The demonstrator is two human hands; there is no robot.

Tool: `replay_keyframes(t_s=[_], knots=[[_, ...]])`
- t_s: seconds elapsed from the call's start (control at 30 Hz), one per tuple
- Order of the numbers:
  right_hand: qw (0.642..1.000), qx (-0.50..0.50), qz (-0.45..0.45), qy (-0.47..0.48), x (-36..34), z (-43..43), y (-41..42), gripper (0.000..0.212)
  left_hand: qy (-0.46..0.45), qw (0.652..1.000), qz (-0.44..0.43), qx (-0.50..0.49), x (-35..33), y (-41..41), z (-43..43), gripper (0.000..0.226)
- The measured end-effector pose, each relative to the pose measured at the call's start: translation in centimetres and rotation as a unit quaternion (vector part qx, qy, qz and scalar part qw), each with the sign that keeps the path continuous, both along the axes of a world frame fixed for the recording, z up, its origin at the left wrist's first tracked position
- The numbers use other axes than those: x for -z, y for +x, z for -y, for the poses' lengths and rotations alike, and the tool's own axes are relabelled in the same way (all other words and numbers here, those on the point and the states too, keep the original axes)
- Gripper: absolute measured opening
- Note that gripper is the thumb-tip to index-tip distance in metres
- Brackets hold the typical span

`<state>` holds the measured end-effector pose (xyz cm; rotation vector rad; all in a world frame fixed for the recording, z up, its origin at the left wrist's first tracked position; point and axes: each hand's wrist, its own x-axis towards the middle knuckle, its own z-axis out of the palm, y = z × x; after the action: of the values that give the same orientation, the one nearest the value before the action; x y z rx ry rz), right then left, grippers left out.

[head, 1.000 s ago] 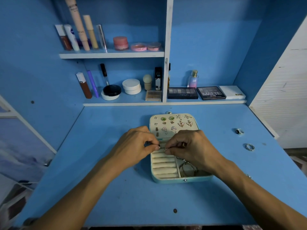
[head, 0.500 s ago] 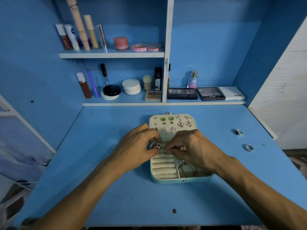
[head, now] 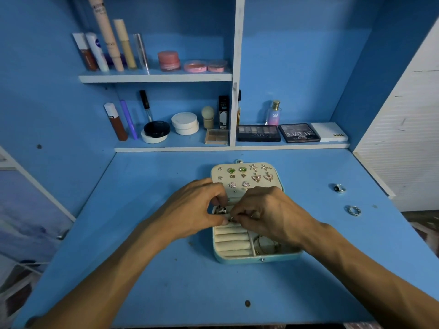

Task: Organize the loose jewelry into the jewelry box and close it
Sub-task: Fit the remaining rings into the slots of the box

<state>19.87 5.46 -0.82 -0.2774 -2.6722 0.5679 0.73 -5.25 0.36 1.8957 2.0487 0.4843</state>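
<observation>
Two hands meet over the open jewelry box (head: 237, 260), centre of the blue table (head: 166, 281). Left hand (head: 194, 210) and right hand (head: 270, 213) both have fingers curled, tips together, pinching a small ring (head: 231, 218) just above the ring rolls (head: 231, 245) in the left part of the box. Cannot tell which hand carries more of the grip.

Change vs 1 s ago: the pinch point sat at the far end of the rolls, now it is slightly nearer, about one roll toward the person. A chunky ring (head: 222, 209) is now seated in the far slot, just left of the fingertips; it first showed half a second ago and has not moved since. Left thumb has dropped lower. Right hand covers more of the far rolls than before.

Unchanged: lid (head: 276, 170) lies flat on the far side with earrings (head: 256, 178) pinned on it. Thin hoops (head: 266, 245) lie in the right compartment, partly under the right wrist. Dark-stone ring (head: 339, 188) and silver ring (head: 354, 210) lie loose on the table, well to the right of the box, apart from each other. Cosmetics stand on the shelves (head: 154, 78) at the far wall.
</observation>
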Motion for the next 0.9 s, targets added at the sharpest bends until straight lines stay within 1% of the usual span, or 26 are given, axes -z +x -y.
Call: replay_keyframes(t_s=[0.1, 0.27, 0.47, 0.63, 0.8, 0.9], knots=[[1.000, 0.000, 0.020, -0.006, -0.27, -0.25, -0.05, 0.014, 0.004, 1.000, 0.001, -0.001, 0.13, -0.02, 0.19, 0.024], [1.000, -0.001, 0.017, 0.011, -0.33, -0.21, -0.30, 0.014, -0.006, 1.000, -0.001, 0.004, -0.12, -0.23, -0.15, 0.029], [0.998, -0.031, 0.036, 0.043, -0.09, 0.18, -0.19, 0.014, 0.004, 1.000, 0.025, 0.001, 0.09, -0.41, -0.06, 0.026], [0.998, -0.028, 0.057, 0.025, -0.66, -0.37, -0.25, 0.017, -0.006, 1.000, 0.019, 0.000, 0.03, -0.35, -0.14, 0.027], [0.998, -0.004, 0.068, -0.018, -0.51, -0.70, -0.05, 0.016, -0.002, 1.000, 0.027, -0.003, 0.17, -0.47, 0.01, 0.027], [0.997, -0.002, 0.074, -0.017, -0.52, -0.78, -0.09, 0.016, 0.001, 1.000, 0.027, 0.000, 0.21, -0.58, -0.02, 0.026]])
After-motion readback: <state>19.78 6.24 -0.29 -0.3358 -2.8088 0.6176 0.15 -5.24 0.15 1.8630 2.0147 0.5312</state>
